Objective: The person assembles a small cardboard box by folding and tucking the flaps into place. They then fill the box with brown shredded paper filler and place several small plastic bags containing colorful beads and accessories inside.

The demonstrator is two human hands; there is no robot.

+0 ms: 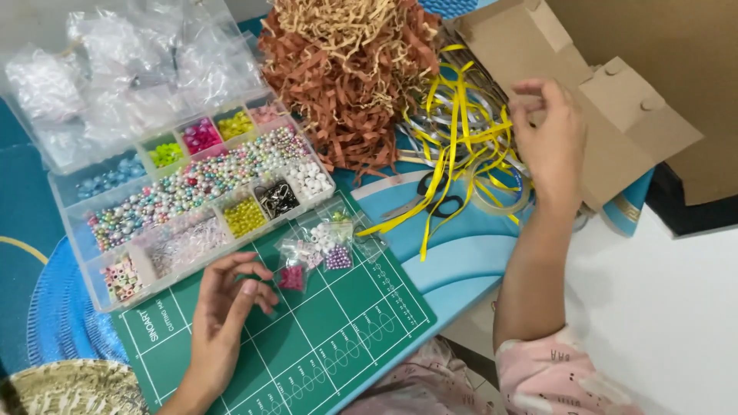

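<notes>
The likeliest trouble lay around the small clear bead bags (327, 244) resting on the green cutting mat (307, 338), just beside the left hand (223, 315): a careless sweep of that hand could have tipped them and sent beads rolling over the mat. The bead organiser box (192, 192) sat with its lid open, touching the mat's upper edge, so a knock from the left forearm could, by my reckoning, have jolted its compartments and mixed the colours. On the other side, the yellow ribbon (453, 146) lay in loose loops over the black-handled scissors (434, 196) and a roll of clear tape (500, 201); anything pulled out of that tangle risked dragging its neighbours along, and the hidden blades could have snagged a strand.

The left hand rested on the mat with its fingers loosely curled and thumb close to the fingertips; whether it pinched a bead I cannot tell, as nothing showed between them. It touched none of the bags.

The right hand (550, 138) was stretched across the ribbon to the brown cardboard box (607, 107), fingers partly bent at the edge of a flap, seemingly touching it; a firm grip was not plain. Behind the ribbon stood a heap of brown and tan shredded paper (346, 69), near enough that a shifted box could have pushed into it
</notes>
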